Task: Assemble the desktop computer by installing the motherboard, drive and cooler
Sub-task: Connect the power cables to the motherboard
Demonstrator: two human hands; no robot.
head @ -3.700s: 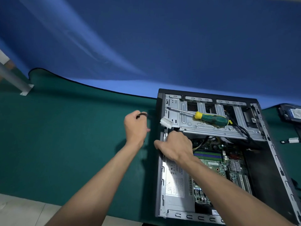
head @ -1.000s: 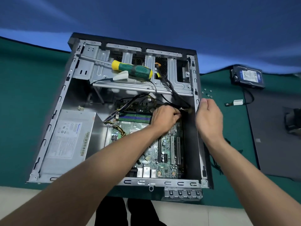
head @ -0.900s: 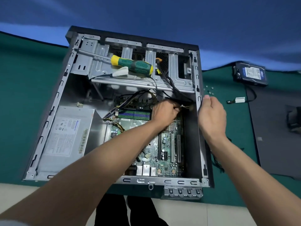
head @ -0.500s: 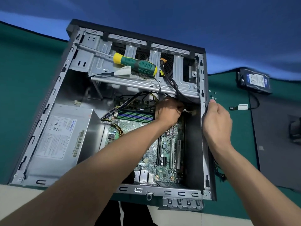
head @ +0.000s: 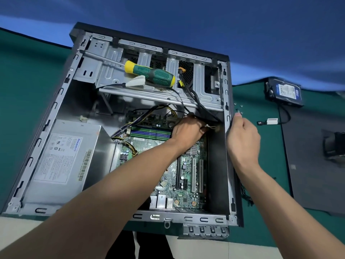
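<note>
The open computer case (head: 230, 165) lies on its side on the green mat. The green motherboard (head: 188, 184) sits in its floor, beside the silver power supply (head: 61, 161). My left hand (head: 188, 129) reaches inside near the board's upper right corner and pinches a small cable connector (head: 210, 127). My right hand (head: 242, 139) grips the case's right edge from outside. A blue-labelled hard drive (head: 283, 92) lies on the mat at the far right. A green and yellow screwdriver (head: 149, 73) rests on the drive cage.
Several small screws (head: 239, 109) lie on the mat just right of the case. A white-tipped cable (head: 271, 121) runs from the drive. A dark panel (head: 313, 174) covers the mat at right, with a black cooler (head: 336, 144) on it at the frame edge.
My left hand moved from outside the case's left edge into the case and took hold of the connector. My right hand moved to the case's right edge. The view shifted right.
</note>
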